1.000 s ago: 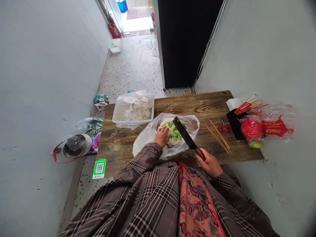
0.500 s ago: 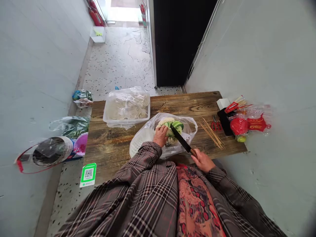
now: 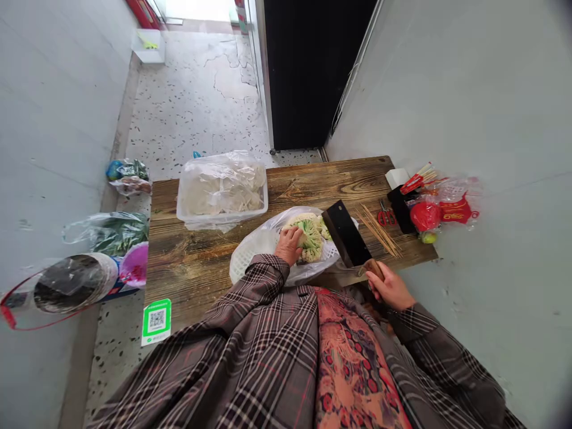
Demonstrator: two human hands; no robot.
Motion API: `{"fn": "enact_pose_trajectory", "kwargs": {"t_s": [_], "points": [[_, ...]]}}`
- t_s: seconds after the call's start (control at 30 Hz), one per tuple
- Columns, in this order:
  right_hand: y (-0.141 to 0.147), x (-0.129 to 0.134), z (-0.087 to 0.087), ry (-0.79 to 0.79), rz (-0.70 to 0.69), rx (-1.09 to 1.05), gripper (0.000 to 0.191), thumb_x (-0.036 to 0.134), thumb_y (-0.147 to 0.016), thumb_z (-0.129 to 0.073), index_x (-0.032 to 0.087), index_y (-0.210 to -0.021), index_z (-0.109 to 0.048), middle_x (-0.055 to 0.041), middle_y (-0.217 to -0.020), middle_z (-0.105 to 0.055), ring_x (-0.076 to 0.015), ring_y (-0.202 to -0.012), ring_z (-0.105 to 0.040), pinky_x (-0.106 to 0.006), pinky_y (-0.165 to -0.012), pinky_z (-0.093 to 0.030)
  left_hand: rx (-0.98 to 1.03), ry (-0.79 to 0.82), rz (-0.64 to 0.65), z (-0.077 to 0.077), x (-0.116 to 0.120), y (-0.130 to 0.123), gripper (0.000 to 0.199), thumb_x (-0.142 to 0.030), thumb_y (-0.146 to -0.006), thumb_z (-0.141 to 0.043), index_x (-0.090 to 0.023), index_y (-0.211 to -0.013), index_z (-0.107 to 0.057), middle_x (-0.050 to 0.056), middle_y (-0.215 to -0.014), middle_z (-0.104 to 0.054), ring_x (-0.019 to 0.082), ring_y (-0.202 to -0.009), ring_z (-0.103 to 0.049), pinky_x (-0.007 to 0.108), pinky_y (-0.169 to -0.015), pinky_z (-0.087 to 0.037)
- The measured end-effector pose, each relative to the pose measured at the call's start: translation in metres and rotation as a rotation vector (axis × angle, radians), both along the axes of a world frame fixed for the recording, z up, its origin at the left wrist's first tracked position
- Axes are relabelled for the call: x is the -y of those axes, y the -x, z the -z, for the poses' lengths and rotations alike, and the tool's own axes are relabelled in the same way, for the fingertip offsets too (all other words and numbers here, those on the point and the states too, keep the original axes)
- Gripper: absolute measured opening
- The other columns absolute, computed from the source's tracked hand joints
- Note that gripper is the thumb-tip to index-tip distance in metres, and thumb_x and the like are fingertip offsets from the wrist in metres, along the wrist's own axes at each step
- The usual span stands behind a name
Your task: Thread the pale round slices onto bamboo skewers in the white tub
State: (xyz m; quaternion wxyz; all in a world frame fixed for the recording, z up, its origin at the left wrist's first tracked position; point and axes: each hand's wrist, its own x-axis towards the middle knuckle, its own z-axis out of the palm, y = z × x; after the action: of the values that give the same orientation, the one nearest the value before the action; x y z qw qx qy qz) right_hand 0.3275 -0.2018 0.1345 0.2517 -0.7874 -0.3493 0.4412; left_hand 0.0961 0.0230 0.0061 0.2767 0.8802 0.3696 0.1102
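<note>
A cauliflower lies in a white plastic bag over a perforated white basket, its pale green cut stems facing up. My left hand grips the cauliflower's left side with curled fingers. To the right, my right hand is closed around the wooden handle of a cleaver. The cleaver's dark broad blade is turned flat toward me, just right of the cauliflower. A smaller piece of cauliflower shows at the right, beside the blade.
On the wooden table stands a plastic-covered white tub. Wooden skewers and red-handled scissors lie right, near red packets. A QR-code card is at the front left; a bucket stands beside the table.
My right hand has moved the cleaver right, off the cauliflower, and turned its blade flat. The cauliflower now shows cut stems and a separate piece. My left hand stays on it.
</note>
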Motion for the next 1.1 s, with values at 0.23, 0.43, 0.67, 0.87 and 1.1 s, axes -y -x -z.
{"fn": "enact_pose_trajectory", "kwargs": {"t_s": [0.23, 0.43, 0.67, 0.87, 1.1], "points": [[0.004, -0.020, 0.002, -0.229, -0.264, 0.362, 0.041, 0.047, -0.089, -0.048, 0.019, -0.117, -0.059, -0.0130, -0.110, -0.072, -0.0282, -0.100, -0.070, -0.038, -0.086, -0.053, 0.009, 0.017, -0.015, -0.004, 0.001, -0.001, 0.062, -0.014, -0.069, -0.069, -0.021, -0.128, -0.052, 0.010, -0.141, -0.050, 0.029, -0.128, -0.044, 0.046, -0.113, -0.035], [-0.014, -0.029, 0.039, -0.118, -0.469, 0.256, 0.036, 0.045, -0.091, -0.042, 0.018, -0.107, -0.060, -0.0092, -0.087, -0.072, -0.0247, -0.081, -0.068, -0.034, -0.072, -0.051, -0.027, 0.030, -0.039, -0.007, 0.006, -0.005, 0.060, -0.014, -0.071, -0.067, -0.020, -0.128, -0.052, 0.012, -0.139, -0.051, 0.029, -0.131, -0.043, 0.046, -0.115, -0.033], [-0.049, -0.049, 0.049, 0.038, -0.354, -0.158, 0.032, 0.054, -0.082, -0.052, 0.022, -0.089, -0.053, 0.0047, -0.058, -0.056, -0.0147, -0.048, -0.054, -0.026, -0.049, -0.042, -0.061, 0.028, -0.123, -0.010, 0.014, -0.012, 0.061, -0.014, -0.071, -0.067, -0.019, -0.129, -0.051, 0.012, -0.141, -0.049, 0.028, -0.134, -0.043, 0.045, -0.114, -0.034], [-0.064, -0.045, 0.045, 0.118, -0.126, -0.451, 0.045, 0.064, -0.076, -0.055, 0.024, -0.092, -0.045, 0.0118, -0.053, -0.049, -0.0084, -0.033, -0.043, -0.019, -0.032, -0.032, -0.055, 0.042, -0.180, -0.023, 0.016, -0.022, 0.058, -0.013, -0.069, -0.066, -0.022, -0.124, -0.051, 0.010, -0.137, -0.051, 0.026, -0.132, -0.045, 0.043, -0.113, -0.036], [-0.075, -0.030, 0.037, -0.102, -0.011, -0.297, 0.044, 0.063, -0.081, -0.054, 0.021, -0.093, -0.050, 0.0086, -0.056, -0.052, -0.0087, -0.035, -0.047, -0.021, -0.034, -0.038, -0.300, 0.008, -0.540, -0.047, 0.024, -0.060, 0.062, -0.056, -0.075, -0.069, -0.017, -0.119, -0.051, 0.015, -0.120, -0.056, 0.031, -0.114, -0.054, 0.042, -0.095, -0.045]]}}
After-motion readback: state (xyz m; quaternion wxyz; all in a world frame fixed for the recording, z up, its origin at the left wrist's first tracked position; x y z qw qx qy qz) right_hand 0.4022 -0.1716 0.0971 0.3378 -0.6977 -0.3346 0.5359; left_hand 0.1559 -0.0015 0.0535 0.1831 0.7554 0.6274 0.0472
